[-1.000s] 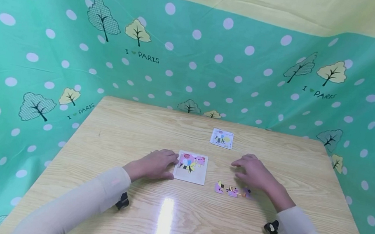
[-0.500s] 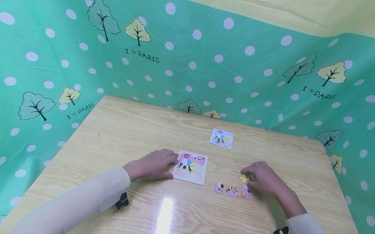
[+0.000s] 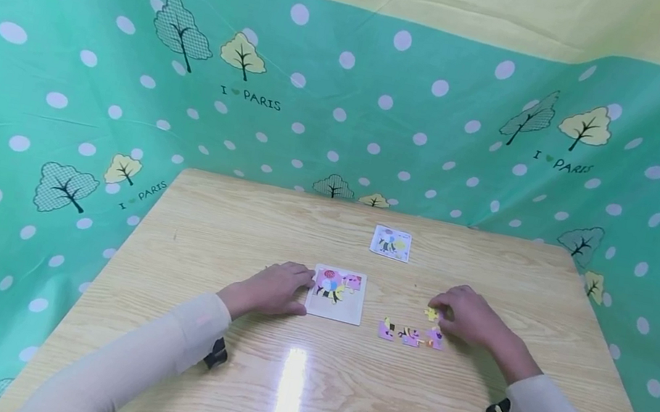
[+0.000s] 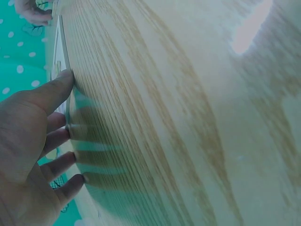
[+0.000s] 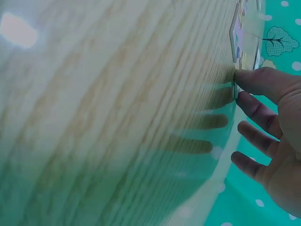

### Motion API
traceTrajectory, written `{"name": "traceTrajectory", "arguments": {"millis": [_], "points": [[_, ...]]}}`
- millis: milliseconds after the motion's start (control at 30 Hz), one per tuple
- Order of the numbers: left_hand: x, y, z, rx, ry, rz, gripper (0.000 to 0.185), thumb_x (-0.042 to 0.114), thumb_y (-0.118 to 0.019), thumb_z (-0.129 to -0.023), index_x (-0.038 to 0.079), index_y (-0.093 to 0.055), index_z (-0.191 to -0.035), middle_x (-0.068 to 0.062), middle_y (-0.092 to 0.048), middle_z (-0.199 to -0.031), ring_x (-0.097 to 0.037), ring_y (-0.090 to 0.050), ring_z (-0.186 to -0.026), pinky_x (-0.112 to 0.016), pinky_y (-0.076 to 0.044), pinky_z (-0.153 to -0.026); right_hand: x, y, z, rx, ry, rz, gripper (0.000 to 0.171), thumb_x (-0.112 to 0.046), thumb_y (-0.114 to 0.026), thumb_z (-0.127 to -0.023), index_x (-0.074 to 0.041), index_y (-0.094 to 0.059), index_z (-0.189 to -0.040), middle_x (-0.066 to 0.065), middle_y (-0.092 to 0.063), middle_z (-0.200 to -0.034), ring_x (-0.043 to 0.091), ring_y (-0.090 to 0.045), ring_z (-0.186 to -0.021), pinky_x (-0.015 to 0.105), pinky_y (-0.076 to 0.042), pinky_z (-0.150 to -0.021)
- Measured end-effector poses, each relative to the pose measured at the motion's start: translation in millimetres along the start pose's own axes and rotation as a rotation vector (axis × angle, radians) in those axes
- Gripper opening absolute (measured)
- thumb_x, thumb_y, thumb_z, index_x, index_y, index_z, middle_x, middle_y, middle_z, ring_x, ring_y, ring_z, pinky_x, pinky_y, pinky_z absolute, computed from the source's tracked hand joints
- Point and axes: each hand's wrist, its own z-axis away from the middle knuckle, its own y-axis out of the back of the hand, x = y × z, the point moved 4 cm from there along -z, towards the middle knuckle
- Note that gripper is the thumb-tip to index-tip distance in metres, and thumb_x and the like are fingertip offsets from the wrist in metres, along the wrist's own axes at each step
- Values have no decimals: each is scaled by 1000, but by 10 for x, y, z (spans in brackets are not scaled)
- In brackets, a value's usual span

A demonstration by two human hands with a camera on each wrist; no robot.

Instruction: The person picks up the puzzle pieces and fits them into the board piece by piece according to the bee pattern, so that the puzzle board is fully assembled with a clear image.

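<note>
A small yellow puzzle piece (image 3: pixel 431 314) lies on the wooden table (image 3: pixel 336 398), right of the puzzle board (image 3: pixel 338 294). From my remote seat I see the right hand (image 3: pixel 469 317) pinching it between thumb and forefinger (a second ago that hand hovered, holding nothing), so a pickup looks begun. Three purple pieces (image 3: pixel 410 336) sit nearer the camera. The left hand (image 3: pixel 270 289) rests flat, fingers relaxed, against the board's left edge. A reference card (image 3: pixel 391 243) lies beyond the board.

1. Head cam is looking fwd & down from above at the whole table (image 3: pixel 336 398).
2. Wrist cams are skimming the tabletop very close.
3. Both are sharing the puzzle board (image 3: pixel 338 294) w/ head view.
</note>
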Motion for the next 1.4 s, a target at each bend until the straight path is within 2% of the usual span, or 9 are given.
{"name": "traceTrajectory", "arguments": {"millis": [267, 467, 667, 1133, 1400], "points": [[-17, -14, -4, -3, 11, 2, 63, 49, -71, -92, 10, -60, -140, -15, -50, -154, -34, -47, -143, -52, -42, -119, -7, 24, -34, 24, -16, -5, 35, -11, -76, -81, -10, -75, -116, -9, -69, -87, 32, -63, -109, 56, -52, -101], [-14, -3, -1, -8, 17, 20, 63, 48, -72, -91, 10, -60, -140, -16, -50, -154, -35, -47, -143, -53, -41, -119, -94, 38, -112, 38, -3, -44, 36, -14, -77, -82, -9, -74, -117, -7, -71, -91, 28, -64, -105, 57, -50, -103], [-20, -6, -1, -15, 26, 17, 63, 48, -72, -92, 11, -60, -140, -14, -49, -155, -34, -46, -145, -53, -40, -120, -253, 56, -239, 49, 22, -59, 37, -16, -77, -83, -10, -74, -120, -10, -69, -88, 31, -63, -112, 57, -48, -108], [-25, -37, 1, -27, 41, 20, 65, 50, -70, -92, 12, -57, -143, -13, -48, -157, -33, -44, -146, -53, -39, -121, -638, -40, -509, 33, 58, -85, 35, -16, -75, -84, -15, -75, -119, -10, -70, -93, 24, -62, -111, 49, -53, -103], [-23, -36, -6, -34, 35, 7, 65, 50, -70, -92, 13, -57, -144, -14, -47, -157, -34, -44, -146, -52, -39, -121, -891, -86, -664, -11, 74, -119, 35, -16, -76, -85, -16, -75, -120, -10, -70, -95, 19, -60, -108, 45, -53, -101]]}}
